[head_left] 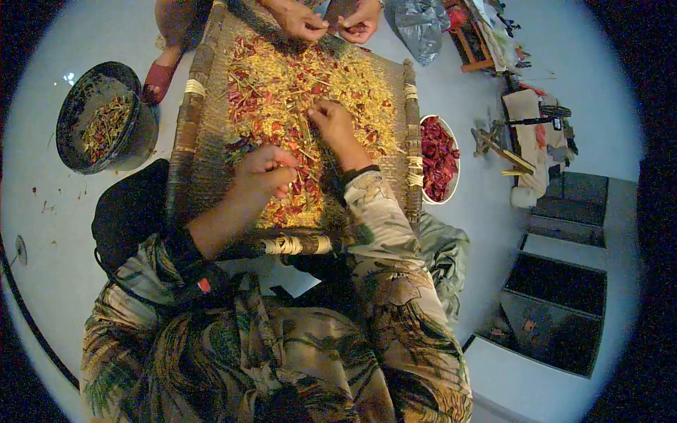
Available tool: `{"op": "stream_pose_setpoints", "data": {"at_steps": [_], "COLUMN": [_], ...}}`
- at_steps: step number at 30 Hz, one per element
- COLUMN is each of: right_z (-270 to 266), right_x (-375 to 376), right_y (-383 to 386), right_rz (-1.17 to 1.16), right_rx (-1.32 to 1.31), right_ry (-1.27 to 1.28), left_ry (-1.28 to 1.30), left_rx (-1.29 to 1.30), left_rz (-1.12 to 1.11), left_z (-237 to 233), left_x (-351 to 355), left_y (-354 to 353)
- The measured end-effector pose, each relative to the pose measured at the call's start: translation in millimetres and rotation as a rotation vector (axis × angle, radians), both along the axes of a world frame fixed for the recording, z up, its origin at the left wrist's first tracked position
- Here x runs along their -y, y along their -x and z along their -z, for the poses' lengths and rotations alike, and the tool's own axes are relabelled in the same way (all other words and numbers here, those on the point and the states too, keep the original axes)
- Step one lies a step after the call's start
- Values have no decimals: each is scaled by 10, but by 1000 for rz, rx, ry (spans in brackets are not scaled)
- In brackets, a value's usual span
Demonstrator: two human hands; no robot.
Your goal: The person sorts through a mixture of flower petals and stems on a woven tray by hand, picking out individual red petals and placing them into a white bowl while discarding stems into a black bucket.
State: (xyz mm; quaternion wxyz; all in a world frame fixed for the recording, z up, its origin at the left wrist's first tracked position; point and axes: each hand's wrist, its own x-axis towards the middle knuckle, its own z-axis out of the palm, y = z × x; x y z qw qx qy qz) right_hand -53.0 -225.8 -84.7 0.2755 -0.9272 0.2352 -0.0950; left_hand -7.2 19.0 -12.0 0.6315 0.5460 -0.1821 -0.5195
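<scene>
A woven tray (194, 166) with a bound pole frame lies before me, covered with yellow seeds (261, 56), red dried chilli pieces (243, 106) and thin stems. My left hand (264, 173) hovers over the near left part, thumb and fingers pinched together; whatever is between them is too small to make out. Reaching farther in, my right hand (333, 127) has its fingers drawn together low over the seeds near the middle. Its fingertips touch or nearly touch the heap, and what they hold cannot be made out.
Another person's hands (331, 25) work at the tray's far edge. A black bucket (144, 137) with stems and chilli bits stands to the left. To the right is a white bowl (457, 176) of red chillies. A grey plastic bag (416, 32) and wooden stool (476, 46) are beyond.
</scene>
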Motion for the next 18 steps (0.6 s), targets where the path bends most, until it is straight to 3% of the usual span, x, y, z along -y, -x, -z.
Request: {"op": "stream_pose_setpoints", "data": {"at_steps": [2, 5, 9, 14, 18], "right_z": [69, -248, -463, -627, -713], "right_x": [26, -61, -208, -337, -410], "right_y": [92, 213, 345, 448, 496], "right_rz": [52, 273, 335, 81, 127], "right_rx": [209, 32, 250, 359, 378], "right_ry": [-236, -818, -1316, -1607, -1717], "left_ry": [49, 61, 62, 69, 71], "left_rx": [31, 2, 69, 22, 99], "left_rz": [-33, -49, -94, -101, -91], "left_z": [45, 41, -35, 42, 84], "left_x": [-1, 2, -5, 19, 27], "left_y": [30, 44, 72, 65, 60]}}
